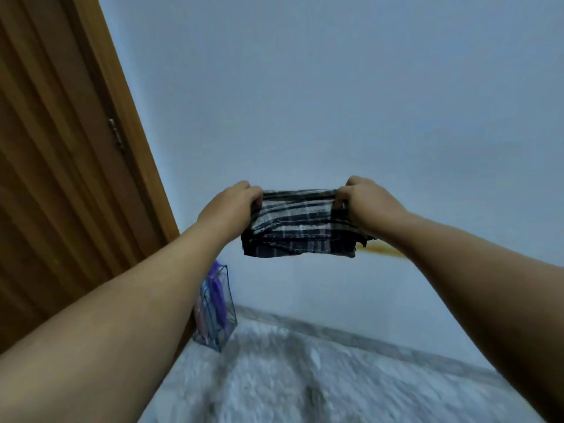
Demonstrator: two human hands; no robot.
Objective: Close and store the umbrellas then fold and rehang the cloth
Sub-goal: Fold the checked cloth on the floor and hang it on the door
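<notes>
Closest to the camera, two bare forearms reach forward and up, one entering from about 8 o'clock and the other from about 4 o'clock, converging toward the middle of the view. At their ends the left hand (233, 206) and the right hand (370, 203) are raised in front of the wall, each with its fingers curled round a top corner of the cloth (300, 224). Both hands grip it firmly, the left at the cloth's 9 o'clock edge and the right at its 3 o'clock edge, so the upper hem is pulled taut between them.

That cloth is a dark plaid piece with pale stripes, folded into several layers; it hangs down from the two fists as a compact rectangle, its lower edge free in the air and touching nothing else.

Lower down, at about 7 o'clock from the cloth, a wire basket (215, 319) stands on the speckled grey floor (305, 377), just beside the door frame. Closed umbrellas (217, 296), purple and pinkish, stand upright inside it, partly hidden by the left forearm.

Farther back, a brown wooden door (52, 166) fills the 9 to 11 o'clock side, a metal hinge (116, 135) on its edge. A pale blue wall (335, 87) spans the rest, with a yellowish mark (381, 249) showing just below the right wrist.
</notes>
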